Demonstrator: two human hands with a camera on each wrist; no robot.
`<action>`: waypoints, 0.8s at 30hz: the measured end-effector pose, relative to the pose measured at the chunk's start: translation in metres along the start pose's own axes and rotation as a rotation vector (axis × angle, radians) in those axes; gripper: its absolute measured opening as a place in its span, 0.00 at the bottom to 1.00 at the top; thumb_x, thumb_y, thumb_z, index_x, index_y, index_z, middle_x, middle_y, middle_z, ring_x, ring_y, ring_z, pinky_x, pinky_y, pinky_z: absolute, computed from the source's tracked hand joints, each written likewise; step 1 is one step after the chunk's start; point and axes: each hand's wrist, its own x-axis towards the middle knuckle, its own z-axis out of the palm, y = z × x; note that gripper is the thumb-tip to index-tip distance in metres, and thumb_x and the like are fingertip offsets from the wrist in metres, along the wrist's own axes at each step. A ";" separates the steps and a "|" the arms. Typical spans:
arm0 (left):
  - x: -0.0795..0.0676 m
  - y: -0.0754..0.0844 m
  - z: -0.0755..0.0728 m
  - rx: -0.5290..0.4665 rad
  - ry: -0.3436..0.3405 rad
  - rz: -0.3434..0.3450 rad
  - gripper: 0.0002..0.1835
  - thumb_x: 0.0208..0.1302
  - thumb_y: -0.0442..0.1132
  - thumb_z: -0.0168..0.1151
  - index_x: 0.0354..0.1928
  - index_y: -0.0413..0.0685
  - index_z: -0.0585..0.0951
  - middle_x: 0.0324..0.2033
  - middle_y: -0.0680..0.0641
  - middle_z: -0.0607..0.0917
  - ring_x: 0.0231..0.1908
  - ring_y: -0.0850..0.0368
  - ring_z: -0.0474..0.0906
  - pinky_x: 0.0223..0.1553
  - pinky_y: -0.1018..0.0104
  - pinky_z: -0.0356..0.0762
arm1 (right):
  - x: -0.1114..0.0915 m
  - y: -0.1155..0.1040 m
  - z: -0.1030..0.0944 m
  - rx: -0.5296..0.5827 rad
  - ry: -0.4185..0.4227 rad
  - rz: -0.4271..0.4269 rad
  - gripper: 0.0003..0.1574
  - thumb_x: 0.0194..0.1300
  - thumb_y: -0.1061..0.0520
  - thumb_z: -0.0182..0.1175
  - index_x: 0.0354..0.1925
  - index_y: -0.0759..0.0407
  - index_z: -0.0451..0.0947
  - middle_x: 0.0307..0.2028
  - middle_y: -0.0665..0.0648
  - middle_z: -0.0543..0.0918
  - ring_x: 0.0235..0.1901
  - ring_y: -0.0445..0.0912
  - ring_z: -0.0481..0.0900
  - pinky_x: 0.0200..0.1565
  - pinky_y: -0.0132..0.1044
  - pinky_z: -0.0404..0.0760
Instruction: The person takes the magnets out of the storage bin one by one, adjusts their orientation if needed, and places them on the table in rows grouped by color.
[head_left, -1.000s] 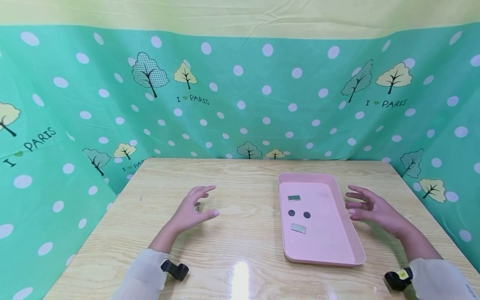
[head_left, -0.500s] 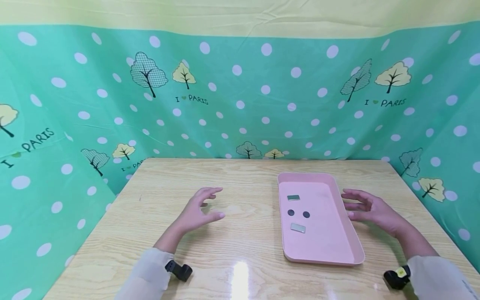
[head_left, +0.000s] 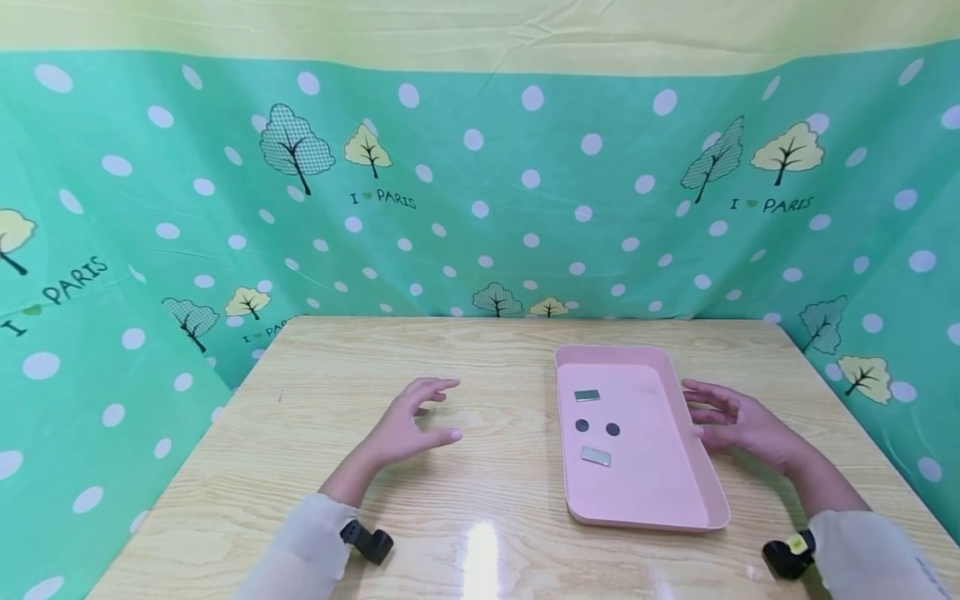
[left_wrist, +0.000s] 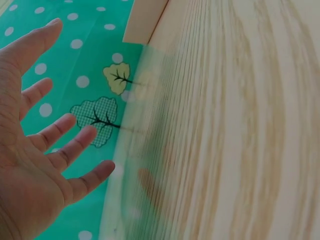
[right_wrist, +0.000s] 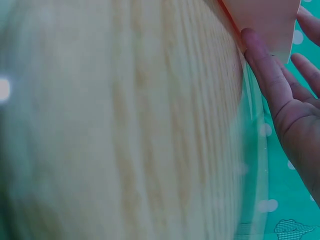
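A shallow pink tray (head_left: pixel 660 492) lies right of the middle on the table. In it are two flat silvery rectangles (head_left: pixel 587 396) and two small dark discs (head_left: pixel 612 430). My right hand (head_left: pixel 742 425) is at the tray's right wall, fingertips right at its outer side with fingers relaxed. The right wrist view has this hand (right_wrist: pixel 292 100) beside the tray wall (right_wrist: pixel 265 25). Left of the tray, over the table, my left hand (head_left: pixel 405 425) holds nothing. Its fingers (left_wrist: pixel 57 135) are spread in the left wrist view, where a tray corner (left_wrist: pixel 141 22) also appears.
A light wood-grain table (head_left: pixel 510 358) spreads under both hands. Green dotted cloth (head_left: pixel 480 183) with printed trees hangs behind it and along both sides. Each wrist wears a small black camera (head_left: pixel 367 542) at its pale sleeve (head_left: pixel 300 550).
My left hand has moved right, toward the tray. The right hand has shifted slightly left, up to the tray's right wall. The tray and its pieces stay essentially where they were.
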 end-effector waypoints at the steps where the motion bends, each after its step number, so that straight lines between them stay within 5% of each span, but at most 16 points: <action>1: 0.000 0.001 0.001 -0.005 -0.004 0.000 0.38 0.53 0.49 0.74 0.67 0.56 0.72 0.62 0.48 0.71 0.57 0.46 0.72 0.53 0.40 0.73 | 0.000 0.000 0.000 0.006 -0.003 0.001 0.46 0.65 0.63 0.61 0.74 0.66 0.50 0.68 0.67 0.64 0.52 0.32 0.77 0.47 0.41 0.83; 8: 0.003 0.004 0.007 -0.042 -0.018 -0.019 0.38 0.52 0.46 0.76 0.67 0.57 0.72 0.62 0.49 0.71 0.58 0.47 0.72 0.54 0.42 0.73 | 0.000 0.000 0.001 0.034 -0.010 0.018 0.45 0.66 0.63 0.61 0.73 0.66 0.50 0.68 0.73 0.60 0.52 0.33 0.77 0.46 0.44 0.83; 15: 0.006 0.006 0.014 -0.097 -0.011 -0.020 0.37 0.52 0.37 0.75 0.66 0.46 0.72 0.62 0.42 0.71 0.58 0.40 0.72 0.55 0.39 0.72 | 0.001 0.003 0.000 0.073 -0.020 0.011 0.44 0.67 0.65 0.60 0.73 0.66 0.49 0.60 0.46 0.73 0.53 0.34 0.77 0.46 0.45 0.83; 18: 0.006 0.021 0.013 -0.119 -0.024 -0.026 0.36 0.53 0.35 0.74 0.65 0.40 0.72 0.61 0.40 0.71 0.58 0.38 0.72 0.55 0.39 0.72 | 0.001 0.004 0.000 0.084 -0.026 0.007 0.44 0.67 0.65 0.59 0.73 0.67 0.49 0.57 0.40 0.73 0.53 0.35 0.77 0.46 0.45 0.83; 24: 0.005 0.048 0.010 -0.176 -0.030 -0.016 0.34 0.53 0.33 0.74 0.63 0.37 0.73 0.60 0.38 0.73 0.56 0.38 0.73 0.56 0.40 0.72 | 0.001 0.003 0.000 0.074 -0.026 0.012 0.44 0.66 0.65 0.60 0.73 0.67 0.49 0.61 0.47 0.72 0.53 0.36 0.77 0.47 0.45 0.83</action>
